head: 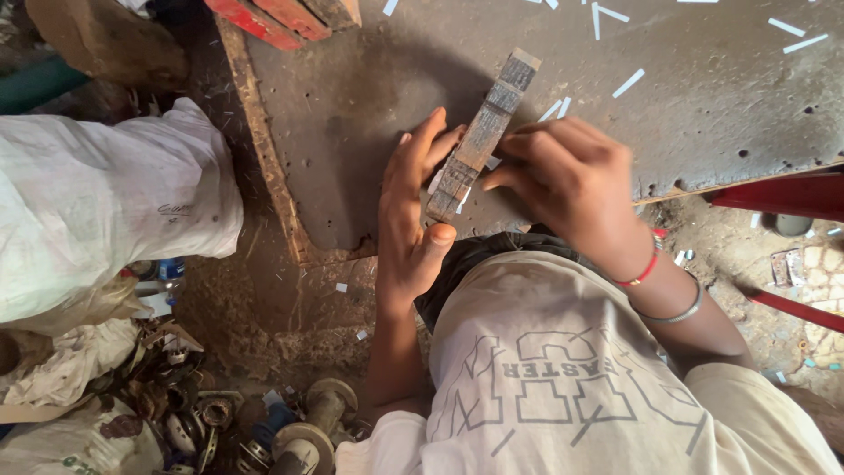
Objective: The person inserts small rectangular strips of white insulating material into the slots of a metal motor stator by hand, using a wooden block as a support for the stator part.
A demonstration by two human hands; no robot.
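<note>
From the head view, we look down on a long, narrow wooden block (482, 138) lying on a dark, pitted work board (369, 97). Its long axis runs on a diagonal, from the near end just in front of our body up and away to the right, where the far end juts out free past both hands.

Our left hand (411, 207) lies flat along the block's left flank. Its fingers (425, 145) are spread and extended, pressing against the side of the block and the board and not wrapped round anything. The thumb (437, 239) curls in just below the block's near end. So the block sits just to the right of these fingers, touching them.

Our right hand (567, 180) comes in from the other side. Its fingers are bent, and the fingertips (501, 167) meet the block's right flank about midway along; we cannot tell whether they pinch something small there. The block lies to the left of them, caught between the two hands, each about equally close.

Small white strips (629, 84) lie scattered on the board beyond. A white sack (97, 193) slumps to the left, with rusty metal parts (211, 413) below it.
</note>
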